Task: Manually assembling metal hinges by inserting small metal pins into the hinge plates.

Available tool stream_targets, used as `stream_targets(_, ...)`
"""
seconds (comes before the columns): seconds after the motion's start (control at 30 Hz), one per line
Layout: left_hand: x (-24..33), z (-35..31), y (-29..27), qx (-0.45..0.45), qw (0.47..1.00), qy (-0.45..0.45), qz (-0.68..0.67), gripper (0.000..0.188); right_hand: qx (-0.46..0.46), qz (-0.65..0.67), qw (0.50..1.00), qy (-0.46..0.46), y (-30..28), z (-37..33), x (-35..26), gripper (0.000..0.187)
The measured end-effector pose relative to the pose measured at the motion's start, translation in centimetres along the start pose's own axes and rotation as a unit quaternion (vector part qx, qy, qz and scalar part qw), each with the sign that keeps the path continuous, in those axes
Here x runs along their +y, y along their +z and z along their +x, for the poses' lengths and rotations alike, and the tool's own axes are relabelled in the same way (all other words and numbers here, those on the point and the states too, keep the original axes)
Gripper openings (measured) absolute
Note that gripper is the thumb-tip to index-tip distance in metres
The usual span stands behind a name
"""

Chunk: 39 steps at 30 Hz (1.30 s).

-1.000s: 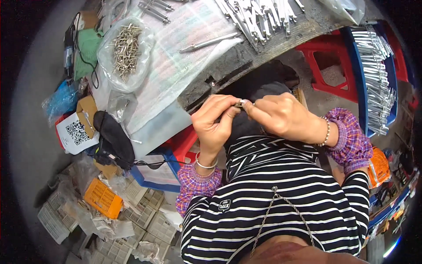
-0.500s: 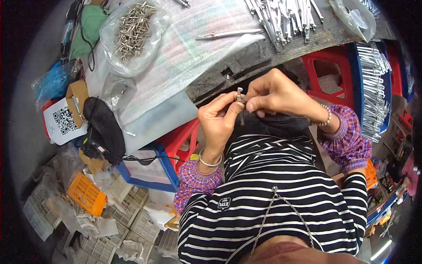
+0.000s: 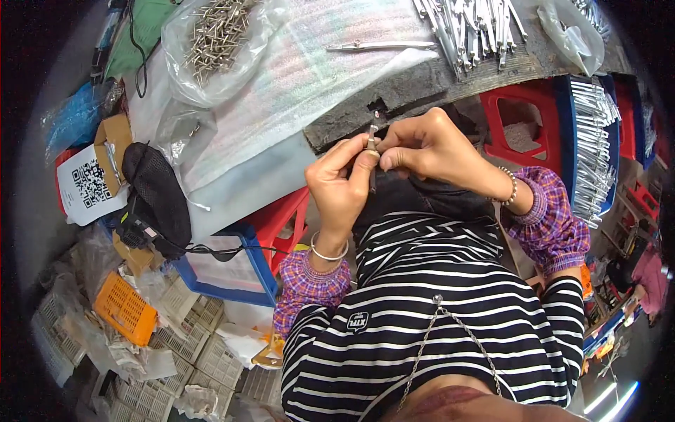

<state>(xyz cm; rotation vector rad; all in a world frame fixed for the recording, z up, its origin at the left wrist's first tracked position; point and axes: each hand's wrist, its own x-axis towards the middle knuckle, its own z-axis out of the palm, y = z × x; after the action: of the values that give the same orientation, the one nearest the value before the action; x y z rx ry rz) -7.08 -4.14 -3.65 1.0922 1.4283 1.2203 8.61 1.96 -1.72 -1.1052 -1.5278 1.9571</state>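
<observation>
Thumb and fingers of my left hand (image 3: 340, 181) pinch a slender metal part (image 3: 373, 132), which stands nearly upright above my lap. Close against its right side, the fingertips of my right hand (image 3: 430, 146) are pressed together; anything between them is too small to make out. Just beyond my hands lies the dark, worn edge of the workbench (image 3: 337, 116). On the bench a clear plastic bag (image 3: 264, 32) holds many T-shaped metal pins (image 3: 218, 39). A single long metal strip (image 3: 383, 46) lies near a pile of similar strips (image 3: 471, 32).
A blue crate (image 3: 598, 151) of metal strips stands at the right beside a red stool (image 3: 520, 119). Left are another blue crate (image 3: 228, 271), a black mesh pouch (image 3: 160, 197) with a cable, a printed card (image 3: 90, 184) and an orange basket (image 3: 125, 309).
Both hands have moved slightly left together with the metal part, whose top now tips toward the bench. My right fingertips stay beside it. The whole view has shifted a little.
</observation>
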Motion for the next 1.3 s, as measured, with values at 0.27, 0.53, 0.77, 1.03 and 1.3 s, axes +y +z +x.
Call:
stream_targets(0.27, 0.4, 0.2, 0.0, 0.021, 0.999, 0.014, -0.027, 0.017, 0.062, -0.215, 0.921, -0.318, 0.6, 0.3, 1.5, 0.012)
stream_targets(0.53, 1.0, 1.0, -1.8, 0.052, 0.988, 0.013, -0.144, 0.016, 0.095, -0.279, 0.924, -0.245, -2.7, 1.8, -1.8, 0.020)
stream_targets(0.77, 0.8, 0.9, -3.0, 0.030, 0.971, -0.016, -0.237, 0.012, 0.243, -0.562, 0.738, -0.286, -3.7, 8.3, -0.5, 0.024)
stream_targets(1.03, 1.0, 1.1, -3.2, 0.016, 0.970, -0.027, -0.239, 0.014, 0.247, -0.445, 0.796, -0.326, -4.0, 8.6, -2.1, 0.022)
stream_targets(1.3, 1.9, 2.0, -1.2, -0.034, 0.972, -0.048, -0.227, 0.013, 0.080, 0.230, 0.969, -0.032, -3.6, 2.0, -4.3, 0.017)
